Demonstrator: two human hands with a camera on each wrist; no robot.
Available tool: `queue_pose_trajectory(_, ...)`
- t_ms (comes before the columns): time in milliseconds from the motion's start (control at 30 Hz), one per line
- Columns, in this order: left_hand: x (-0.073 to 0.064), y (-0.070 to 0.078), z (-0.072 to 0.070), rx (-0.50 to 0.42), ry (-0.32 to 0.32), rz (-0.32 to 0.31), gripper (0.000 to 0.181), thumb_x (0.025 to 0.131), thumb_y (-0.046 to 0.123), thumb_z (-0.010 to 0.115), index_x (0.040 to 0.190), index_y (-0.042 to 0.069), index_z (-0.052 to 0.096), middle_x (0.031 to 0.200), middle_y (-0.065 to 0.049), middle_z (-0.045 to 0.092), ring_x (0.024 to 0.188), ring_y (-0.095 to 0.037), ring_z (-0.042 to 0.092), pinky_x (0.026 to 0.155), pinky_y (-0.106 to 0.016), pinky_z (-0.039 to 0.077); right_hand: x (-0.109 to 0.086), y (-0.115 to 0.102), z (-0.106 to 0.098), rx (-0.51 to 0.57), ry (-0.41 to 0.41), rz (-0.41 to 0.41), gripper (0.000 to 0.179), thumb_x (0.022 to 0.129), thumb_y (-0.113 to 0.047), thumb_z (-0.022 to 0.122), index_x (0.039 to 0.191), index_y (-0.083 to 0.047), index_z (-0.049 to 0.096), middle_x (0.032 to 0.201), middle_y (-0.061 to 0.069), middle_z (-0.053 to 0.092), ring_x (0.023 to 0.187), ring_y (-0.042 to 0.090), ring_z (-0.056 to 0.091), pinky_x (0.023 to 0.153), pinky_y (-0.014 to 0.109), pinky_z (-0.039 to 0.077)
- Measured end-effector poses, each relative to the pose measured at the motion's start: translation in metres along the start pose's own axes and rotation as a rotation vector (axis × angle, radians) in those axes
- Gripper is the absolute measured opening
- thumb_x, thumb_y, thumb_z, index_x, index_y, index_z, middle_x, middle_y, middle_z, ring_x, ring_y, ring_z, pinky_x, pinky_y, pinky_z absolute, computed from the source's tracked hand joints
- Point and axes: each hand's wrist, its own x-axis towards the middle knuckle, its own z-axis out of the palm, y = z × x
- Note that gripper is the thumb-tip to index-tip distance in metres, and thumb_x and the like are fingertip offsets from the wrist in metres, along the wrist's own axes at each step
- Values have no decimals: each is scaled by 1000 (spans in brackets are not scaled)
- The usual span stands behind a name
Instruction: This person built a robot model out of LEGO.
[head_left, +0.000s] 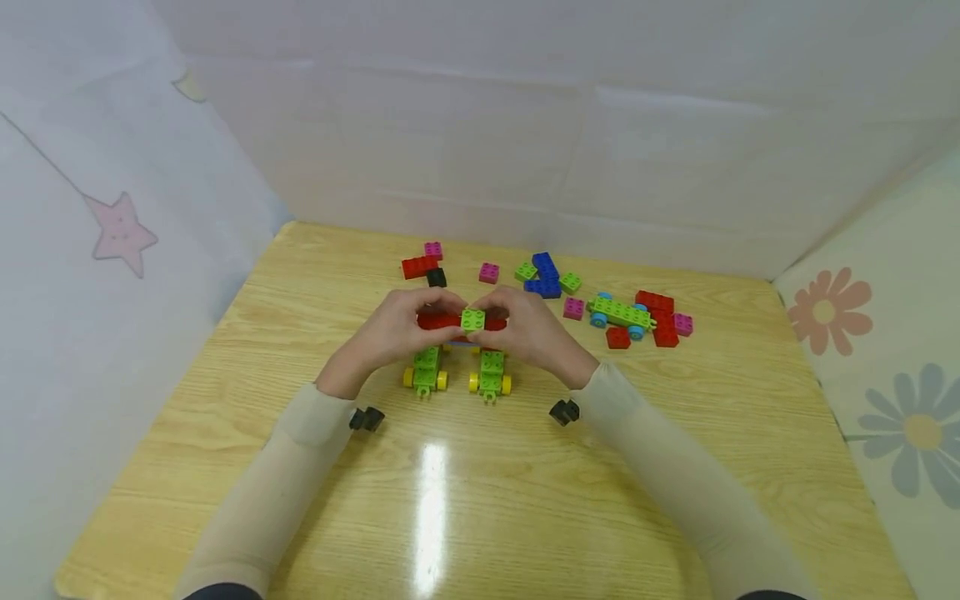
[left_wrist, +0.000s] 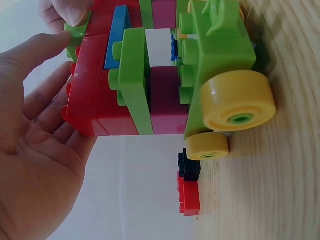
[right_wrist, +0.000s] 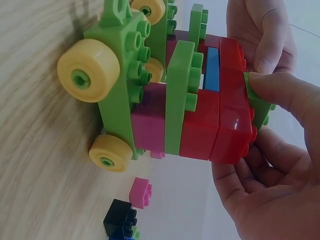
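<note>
My left hand [head_left: 401, 329] and right hand [head_left: 528, 329] meet over a toy-brick build, thumbs in front and fingers behind. Between them they pinch a light green brick [head_left: 472, 320] at the top, on the red bricks [right_wrist: 235, 110]. Lower down, a blue piece [left_wrist: 117, 37] bridges the middle, above green bricks [right_wrist: 180, 100] and purple bricks [left_wrist: 169, 100]. Two green wheeled bases [head_left: 491, 372] with yellow wheels [left_wrist: 237, 100] stand side by side beneath. In the left wrist view, the left palm faces the red bricks, and both thumbs are at the green brick.
Behind the hands lie loose red bricks [head_left: 419, 267], a black brick [head_left: 436, 277], pink bricks [head_left: 489, 272], blue bricks [head_left: 545, 267] and green bricks [head_left: 571, 282]. A green wheeled base with blue wheels [head_left: 621, 312] sits to the right, among red bricks [head_left: 664, 329]. White cloth hangs behind the wooden table.
</note>
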Motion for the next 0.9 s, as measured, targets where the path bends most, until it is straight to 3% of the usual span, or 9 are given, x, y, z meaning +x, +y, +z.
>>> queue_pose_trajectory(167,6,-6,1,26,-17,24,31,105,27,81,134,16,78,126,-3,82,117,-25,77,107,-54,64,-5,5,-4,-3,-1,11,42,101,-32,87,139,-15,77,134,3,75,123,27,71,109,48,63)
queue_pose_trajectory(333,12,-13,-2,83,-12,56,30,111,32,72,133,13,78,127,-4,81,117,-25,77,111,-54,62,-17,12,-11,-2,-8,59,48,101,-35,86,142,-13,75,139,4,74,130,30,70,115,53,60)
queue_pose_trajectory(533,23,-17,-4,105,-23,53,29,114,34,68,133,14,78,128,-3,80,118,-25,76,112,-53,62,-36,22,-19,-22,19,110,52,101,-39,85,145,-15,74,147,6,71,134,34,68,115,57,59)
queue_pose_trajectory(667,35,-19,-1,102,-51,48,29,114,35,68,134,16,78,127,-2,80,117,-23,75,112,-51,61,-50,27,-27,-14,37,131,51,101,-38,85,145,-16,74,152,7,69,136,35,67,116,59,58)
queue_pose_trajectory(900,68,-22,12,138,-101,35,30,113,32,70,133,11,78,128,-5,81,118,-25,75,113,-50,61,-79,41,-38,-25,89,177,48,100,-36,87,142,-15,75,146,6,73,136,35,68,116,61,57)
